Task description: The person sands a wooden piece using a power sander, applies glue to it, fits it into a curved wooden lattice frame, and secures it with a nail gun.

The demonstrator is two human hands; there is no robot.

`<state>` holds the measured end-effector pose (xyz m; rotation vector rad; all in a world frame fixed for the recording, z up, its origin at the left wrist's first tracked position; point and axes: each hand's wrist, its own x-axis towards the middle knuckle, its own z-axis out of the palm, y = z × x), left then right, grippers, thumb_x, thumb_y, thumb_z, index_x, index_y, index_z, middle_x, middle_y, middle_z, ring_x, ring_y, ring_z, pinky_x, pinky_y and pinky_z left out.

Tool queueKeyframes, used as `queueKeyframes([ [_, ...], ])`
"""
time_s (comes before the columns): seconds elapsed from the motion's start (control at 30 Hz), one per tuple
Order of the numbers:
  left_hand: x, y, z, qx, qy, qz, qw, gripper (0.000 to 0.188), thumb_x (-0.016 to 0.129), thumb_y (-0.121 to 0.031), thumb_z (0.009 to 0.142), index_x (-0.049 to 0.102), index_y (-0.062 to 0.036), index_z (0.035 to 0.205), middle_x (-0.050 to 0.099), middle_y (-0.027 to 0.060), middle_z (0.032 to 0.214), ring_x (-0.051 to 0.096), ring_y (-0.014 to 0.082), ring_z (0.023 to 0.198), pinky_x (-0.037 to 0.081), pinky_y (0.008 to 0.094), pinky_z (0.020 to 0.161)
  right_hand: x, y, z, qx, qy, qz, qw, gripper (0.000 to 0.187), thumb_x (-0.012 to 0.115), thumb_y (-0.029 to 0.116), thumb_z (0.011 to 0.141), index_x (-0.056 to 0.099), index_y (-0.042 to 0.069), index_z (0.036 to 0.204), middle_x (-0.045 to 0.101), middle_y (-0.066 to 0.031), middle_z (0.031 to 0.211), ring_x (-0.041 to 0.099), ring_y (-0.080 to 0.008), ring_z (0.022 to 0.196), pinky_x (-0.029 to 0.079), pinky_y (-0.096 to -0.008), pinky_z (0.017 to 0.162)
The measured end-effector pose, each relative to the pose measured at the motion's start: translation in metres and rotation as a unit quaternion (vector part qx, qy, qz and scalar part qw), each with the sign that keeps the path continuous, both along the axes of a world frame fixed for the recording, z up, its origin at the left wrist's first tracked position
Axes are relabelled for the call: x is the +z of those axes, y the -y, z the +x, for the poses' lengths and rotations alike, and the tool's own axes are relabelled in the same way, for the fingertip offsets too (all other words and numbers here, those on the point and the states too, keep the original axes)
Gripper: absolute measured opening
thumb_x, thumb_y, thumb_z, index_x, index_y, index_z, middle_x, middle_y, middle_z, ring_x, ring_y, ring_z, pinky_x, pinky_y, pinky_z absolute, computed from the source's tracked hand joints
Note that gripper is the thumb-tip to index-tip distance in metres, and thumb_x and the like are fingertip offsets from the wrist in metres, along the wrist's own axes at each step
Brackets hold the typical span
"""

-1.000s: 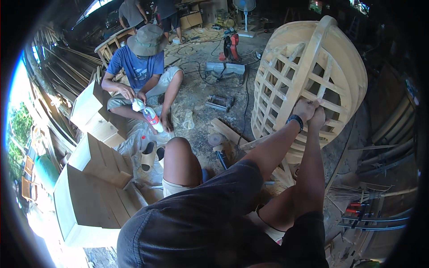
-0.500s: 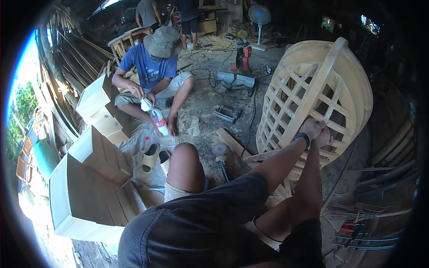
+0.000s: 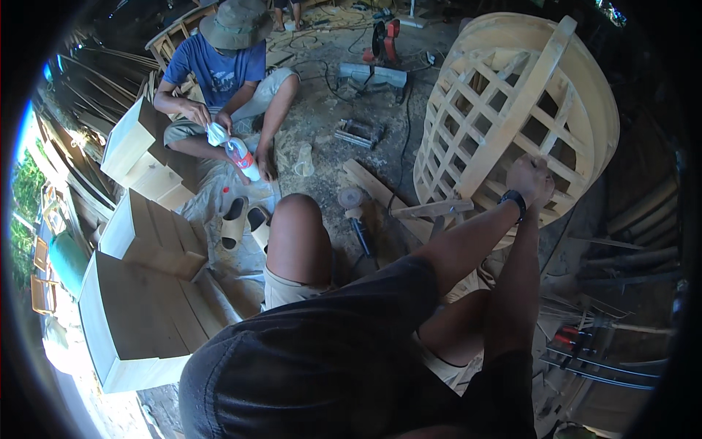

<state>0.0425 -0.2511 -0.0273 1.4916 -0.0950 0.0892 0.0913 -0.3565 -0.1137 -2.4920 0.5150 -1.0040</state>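
Note:
At the right stands a large curved wooden frame (image 3: 610, 139) of pale wood. Crossed slats form its lattice (image 3: 468, 110), and a thick bar (image 3: 521, 102) runs over it. My left hand (image 3: 522, 178), with a black band at the wrist, is closed against the lattice's lower right part. Close beside it, partly overlapped, my right hand (image 3: 543, 189) is also closed at the same slats. Whatever lies inside the fingers of either hand is hidden. Both arms reach out to the right, nearly side by side.
An angle grinder (image 3: 356, 219) lies near my knee, beside wooden boards (image 3: 380, 190). A seated co-worker (image 3: 227, 80) holds a bottle (image 3: 243, 157) and white material. Pale wooden box pieces (image 3: 146, 293) stand left. Sandals (image 3: 234, 223), a miter saw (image 3: 373, 73) and cables lie about.
The whole view has tipped downward, so the background sits higher. My hands stay at about the same part of the lattice, with slightly shifted wrists. The co-worker keeps hold of the bottle.

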Motion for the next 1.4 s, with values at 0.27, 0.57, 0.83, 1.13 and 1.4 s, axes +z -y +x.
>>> queueKeyframes([
  [0.27, -0.02, -0.026, 0.004, -0.032, 0.132, -0.023, 0.99, 0.032, 0.075, -0.033, 0.08, 0.067, -0.0019, 0.082, 0.067, 0.0113, 0.076, 0.066, 0.0223, 0.072, 0.051, 0.0336, 0.07, 0.029, -0.017, -0.024, 0.066, -0.02, 0.028, 0.997, 0.051, 0.073, 0.04, 0.077, 0.066, 0.003, 0.11, 0.065, -0.0201, 0.114, 0.061, -0.0363, 0.109, 0.042, -0.043, 0.101],
  [0.57, -0.037, -0.145, -0.02, -0.173, 0.058, -0.09, 0.979, 0.021, 0.069, -0.025, 0.093, 0.066, -0.0049, 0.101, 0.065, -0.0009, 0.085, 0.052, 0.0051, 0.071, 0.044, 0.0223, 0.065, 0.064, -0.03, -0.209, 0.227, -0.12, 0.217, 0.942, 0.054, 0.07, 0.043, 0.085, 0.061, 0.0, 0.117, 0.065, -0.0151, 0.116, 0.06, -0.0274, 0.113, 0.048, -0.0375, 0.095],
  [0.83, -0.067, -0.25, -0.065, -0.109, -0.155, -0.099, 0.977, 0.037, 0.055, -0.029, 0.101, 0.053, 0.0014, 0.122, 0.061, 0.0172, 0.118, 0.061, 0.0261, 0.108, 0.054, 0.0433, 0.094, -0.307, -0.044, -0.489, -0.451, 0.077, 0.739, 0.494, 0.048, 0.057, 0.051, 0.09, 0.058, 0.005, 0.104, 0.057, -0.0107, 0.079, 0.051, -0.0234, 0.059, 0.045, -0.0405, 0.05],
  [1.13, -0.037, -0.233, -0.062, -0.269, -0.122, -0.091, 0.951, 0.036, 0.056, -0.019, 0.101, 0.051, -0.001, 0.132, 0.058, 0.0121, 0.122, 0.057, 0.0232, 0.114, 0.047, 0.042, 0.104, -0.42, -0.071, -0.503, -0.394, 0.169, 0.806, 0.408, 0.049, 0.04, 0.058, 0.095, 0.062, 0.014, 0.103, 0.063, -0.0046, 0.091, 0.059, -0.0276, 0.09, 0.044, -0.0478, 0.065],
  [1.4, 0.001, -0.229, -0.084, -0.275, 0.063, 0.049, 0.958, 0.037, 0.068, -0.008, 0.092, 0.059, -0.0022, 0.127, 0.067, 0.0028, 0.11, 0.06, 0.0089, 0.099, 0.047, 0.0253, 0.091, -0.423, -0.045, -0.503, -0.397, 0.303, 0.771, 0.396, 0.039, 0.045, 0.053, 0.093, 0.061, 0.018, 0.095, 0.063, -0.0017, 0.088, 0.061, -0.0232, 0.084, 0.045, -0.0445, 0.064],
])
